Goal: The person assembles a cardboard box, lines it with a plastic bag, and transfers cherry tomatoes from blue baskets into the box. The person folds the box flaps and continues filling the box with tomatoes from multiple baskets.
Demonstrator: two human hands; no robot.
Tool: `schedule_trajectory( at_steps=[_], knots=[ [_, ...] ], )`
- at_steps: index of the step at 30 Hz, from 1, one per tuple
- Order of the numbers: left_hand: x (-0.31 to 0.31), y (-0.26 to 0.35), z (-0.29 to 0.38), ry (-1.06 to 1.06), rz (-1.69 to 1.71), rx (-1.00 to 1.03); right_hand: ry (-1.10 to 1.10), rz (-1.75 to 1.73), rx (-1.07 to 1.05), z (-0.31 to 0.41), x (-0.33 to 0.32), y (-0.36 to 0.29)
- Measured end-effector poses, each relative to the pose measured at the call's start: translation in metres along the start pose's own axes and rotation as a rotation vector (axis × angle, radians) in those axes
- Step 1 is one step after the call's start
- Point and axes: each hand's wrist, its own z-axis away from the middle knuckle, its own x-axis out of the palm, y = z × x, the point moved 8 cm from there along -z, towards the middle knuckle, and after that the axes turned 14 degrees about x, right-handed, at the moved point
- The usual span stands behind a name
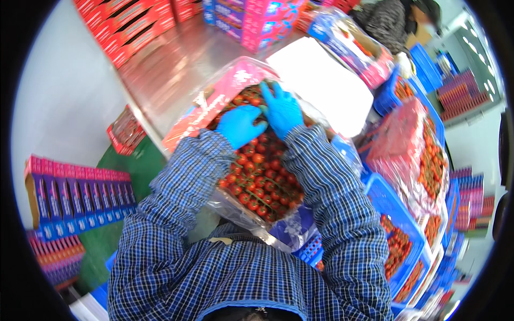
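Observation:
An open printed cardboard box (229,90), pink on its far side and purple at the near corner, stands before me with clear plastic film over its edges. Cherry tomatoes on the vine (261,176) fill it. My left hand (242,126), in a blue glove, rests over the tomatoes in the box's far half, thumb and fingers curled toward the right. Beside it my right hand (283,108), also blue-gloved, reaches down to the tomatoes with two fingers spread. A bit of green stem shows between the hands. Whether either hand grips it is hidden.
A white sheet or lid (325,84) lies right of the box on the metal table (160,84). Red cartons (128,24) and pink-purple boxes (257,20) are stacked behind. Blue crates (395,200) with tomatoes stand at right. A co-worker (385,24) is at upper right.

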Motion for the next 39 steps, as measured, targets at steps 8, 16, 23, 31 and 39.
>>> schedule_trajectory(
  at_steps=[8,16,23,31,39],
  knots=[
    [-0.029,-0.064,-0.024,0.186,-0.093,0.023,-0.172,-0.104,0.273,-0.021,0.042,-0.009],
    [-0.07,-0.08,-0.041,0.357,-0.039,0.312,0.266,-0.373,-0.024,0.044,-0.033,-0.018],
    [0.006,-0.072,-0.076,-0.269,-0.51,0.041,0.158,-0.311,0.831,0.376,-0.132,0.227],
    [0.033,0.162,-0.07,-0.175,0.51,0.365,-0.612,0.029,0.95,0.516,-0.059,0.339],
    [0.26,0.269,-0.005,-0.501,0.197,0.736,-0.632,0.309,0.785,0.455,-0.064,0.291]
  ],
)
